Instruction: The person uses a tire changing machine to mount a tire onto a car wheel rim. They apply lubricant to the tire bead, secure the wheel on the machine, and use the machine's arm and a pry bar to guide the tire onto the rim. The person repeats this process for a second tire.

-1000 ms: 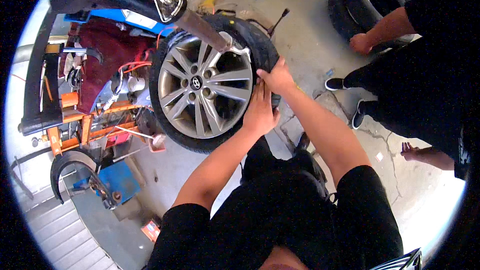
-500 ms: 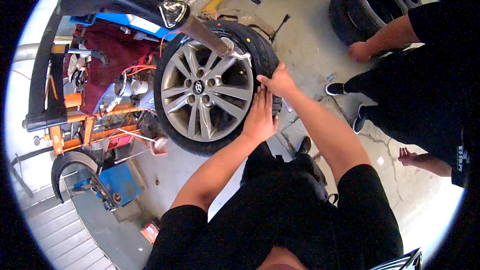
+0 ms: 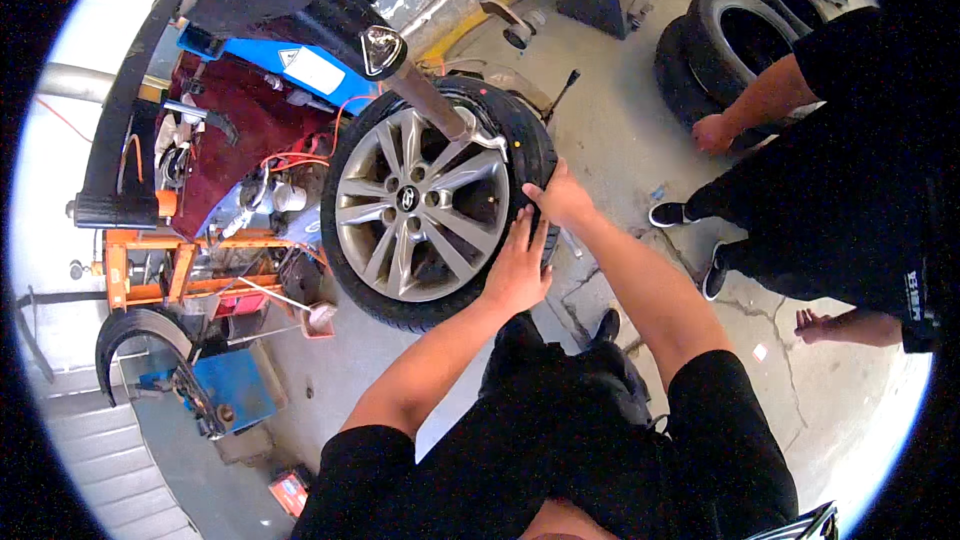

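Observation:
A car wheel lies face up in front of me, a black tyre [image 3: 395, 312] around a silver multi-spoke alloy rim [image 3: 462, 254]. On its sidewall show a yellow and a red dot. My left hand [image 3: 517, 275] lies with fingers stretched over the near right sidewall. Just beyond it, my right hand [image 3: 562, 198] grips the tyre's right edge, thumb on top, the other fingers mostly hidden over the tread. A tyre changer's post [image 3: 425, 95] comes down from the upper left; its curved metal mounting head [image 3: 484, 137] sits at the rim's far right edge.
A co-worker in black stands at right, one hand [image 3: 714, 133] beside several loose tyres [image 3: 708, 45]. Left are an orange frame [image 3: 140, 268], a maroon cloth [image 3: 262, 105] with tools, and a curved black machine arm [image 3: 140, 325]. A pedal-like lever [image 3: 518, 35] hangs at the back.
The wheel has turned clockwise: its coloured dots and rim holes have moved round. Both my hands stay on the tyre's right side. The whole view has shifted slightly.

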The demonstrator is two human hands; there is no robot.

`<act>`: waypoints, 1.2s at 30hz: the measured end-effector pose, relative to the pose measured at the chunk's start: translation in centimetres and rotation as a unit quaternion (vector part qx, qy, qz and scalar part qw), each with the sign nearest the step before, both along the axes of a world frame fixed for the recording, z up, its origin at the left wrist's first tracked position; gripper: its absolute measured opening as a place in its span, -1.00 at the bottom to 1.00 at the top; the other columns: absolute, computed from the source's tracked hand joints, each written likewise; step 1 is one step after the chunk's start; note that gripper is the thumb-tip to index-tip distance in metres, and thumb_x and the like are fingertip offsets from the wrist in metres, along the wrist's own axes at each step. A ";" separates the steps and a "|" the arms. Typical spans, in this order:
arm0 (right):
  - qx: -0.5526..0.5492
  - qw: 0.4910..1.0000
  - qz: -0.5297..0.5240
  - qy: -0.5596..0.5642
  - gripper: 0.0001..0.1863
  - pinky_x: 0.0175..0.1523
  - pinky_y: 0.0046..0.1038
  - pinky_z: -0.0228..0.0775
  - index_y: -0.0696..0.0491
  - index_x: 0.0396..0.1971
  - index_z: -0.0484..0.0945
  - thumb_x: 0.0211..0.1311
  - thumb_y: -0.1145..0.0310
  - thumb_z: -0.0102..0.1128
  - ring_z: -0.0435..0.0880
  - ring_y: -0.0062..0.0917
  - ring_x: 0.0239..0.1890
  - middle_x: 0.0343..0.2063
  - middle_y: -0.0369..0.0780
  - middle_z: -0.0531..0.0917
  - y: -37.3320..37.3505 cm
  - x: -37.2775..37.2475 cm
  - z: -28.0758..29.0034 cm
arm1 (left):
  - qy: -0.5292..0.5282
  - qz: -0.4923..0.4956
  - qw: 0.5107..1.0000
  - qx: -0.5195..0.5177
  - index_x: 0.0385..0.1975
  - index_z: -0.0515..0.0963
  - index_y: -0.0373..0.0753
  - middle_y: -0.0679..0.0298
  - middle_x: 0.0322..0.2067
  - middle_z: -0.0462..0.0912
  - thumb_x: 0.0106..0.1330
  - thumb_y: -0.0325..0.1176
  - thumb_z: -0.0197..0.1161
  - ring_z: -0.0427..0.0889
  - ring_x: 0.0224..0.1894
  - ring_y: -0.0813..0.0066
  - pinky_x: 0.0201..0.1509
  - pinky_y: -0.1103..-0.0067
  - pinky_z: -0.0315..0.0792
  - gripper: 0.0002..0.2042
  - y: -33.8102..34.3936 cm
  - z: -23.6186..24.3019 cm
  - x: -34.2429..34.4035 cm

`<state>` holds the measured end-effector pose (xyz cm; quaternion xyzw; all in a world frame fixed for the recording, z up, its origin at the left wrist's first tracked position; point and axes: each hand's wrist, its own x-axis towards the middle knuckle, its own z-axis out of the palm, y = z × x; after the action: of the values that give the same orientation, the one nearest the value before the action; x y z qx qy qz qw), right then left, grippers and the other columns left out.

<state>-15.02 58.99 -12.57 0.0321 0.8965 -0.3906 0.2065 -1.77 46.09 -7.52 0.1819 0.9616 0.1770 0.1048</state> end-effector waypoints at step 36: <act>0.097 0.877 -0.021 0.471 -0.79 -0.14 -0.26 0.53 0.04 0.02 0.63 0.54 0.35 0.11 0.72 -0.07 -0.23 -0.20 -0.07 0.74 -2.4 -14.9 34.9 | 0.147 -0.150 0.956 0.206 0.14 0.63 -0.37 -0.14 0.50 0.30 0.29 -0.28 0.32 0.22 0.57 -0.15 0.66 0.14 0.16 -0.55 -11.3 -0.8 7.4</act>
<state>-29.87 56.62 22.37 -0.1172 0.9204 -0.2750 -0.2520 5.60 34.76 -8.31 0.3661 0.8706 0.3244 -0.0522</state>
